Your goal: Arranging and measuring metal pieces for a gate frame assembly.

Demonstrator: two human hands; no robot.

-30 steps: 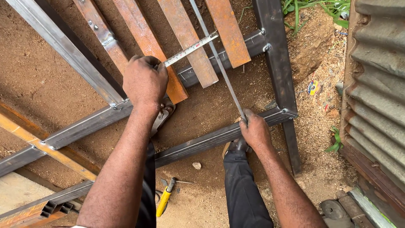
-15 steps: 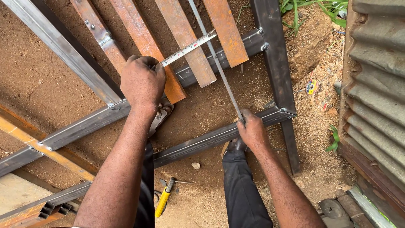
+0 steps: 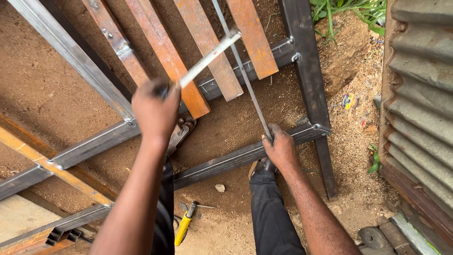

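Outdoor site, bare dirt ground beside a corrugated metal wall: left hand, fingers wrapped tight on a hammer whose handle runs up-right from them; right hand, fingers pinching a thin steel rod running up-left over the steel frame and rusty slats.
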